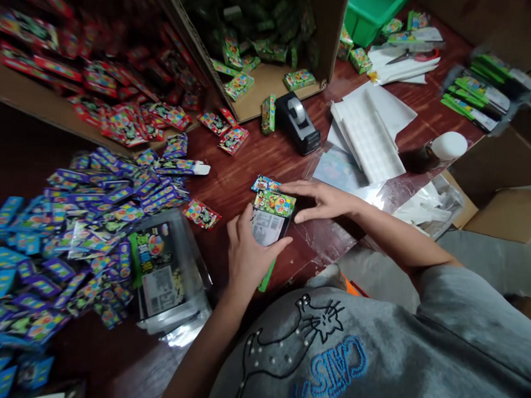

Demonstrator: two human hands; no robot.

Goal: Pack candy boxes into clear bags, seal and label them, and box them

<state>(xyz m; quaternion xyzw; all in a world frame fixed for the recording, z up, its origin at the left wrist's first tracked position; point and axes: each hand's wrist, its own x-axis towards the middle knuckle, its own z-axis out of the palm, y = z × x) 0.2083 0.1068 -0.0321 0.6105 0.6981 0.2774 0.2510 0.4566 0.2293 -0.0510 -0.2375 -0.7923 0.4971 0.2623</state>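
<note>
One packet (pixel 266 227) is mid-frame, one green box (pixel 274 204) and one blue box (pixel 265 182) at its upper end. The left hand (pixel 245 252), half curled, holds the packet; the right hand (pixel 320 201), thumb and fingers parted, is beside the boxes.

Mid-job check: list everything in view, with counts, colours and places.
Red boxes: many, red, upper-left carton and table
Green boxes: many, green, mostly top-centre carton
Purple boxes: many, purple, heaped left
Blue boxes: many, blue, far left
Cartons: several, brown, top and right
Pouch stack: count unclear, black and green, left
Labelled pack: one, black and grey, in left hand
Tape dispenser: one, black, above centre
Trays: count unclear, white, right of centre
Bottle: one, white-capped, right
Scissors: one, red-handled, upper right
Bin: one, green, top right
Bagged packs: several, green and black, upper right
Table: one, reddish brown, beneath
Shirt: one, grey, bottom
Left hand: one, bare, centre
Right hand: one, bare, right of pack
</note>
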